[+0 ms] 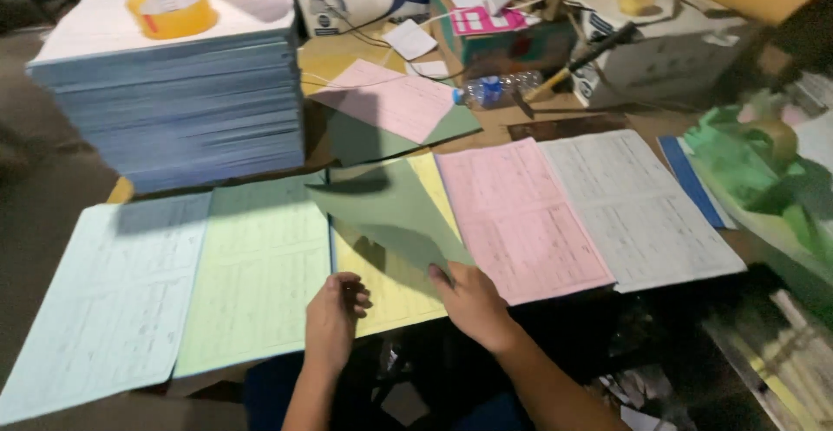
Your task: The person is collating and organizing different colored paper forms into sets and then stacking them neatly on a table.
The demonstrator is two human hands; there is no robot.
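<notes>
My right hand (471,299) pinches the near corner of a plain green sheet (390,210) and lifts it off the yellow form pile (395,288). My left hand (332,318) rests on the near edge of that yellow pile, fingers curled, beside the light green form pile (256,275). A pale blue form pile (117,292) lies at the far left. Pink forms (521,218) and white forms (638,210) lie to the right of my right hand.
A tall stack of paper (173,93) with a roll of yellow tape (171,9) on top stands at the back left. Loose pink and green sheets (390,106), a plastic bottle (495,89), boxes (503,28) and green bags (764,171) crowd the back and right.
</notes>
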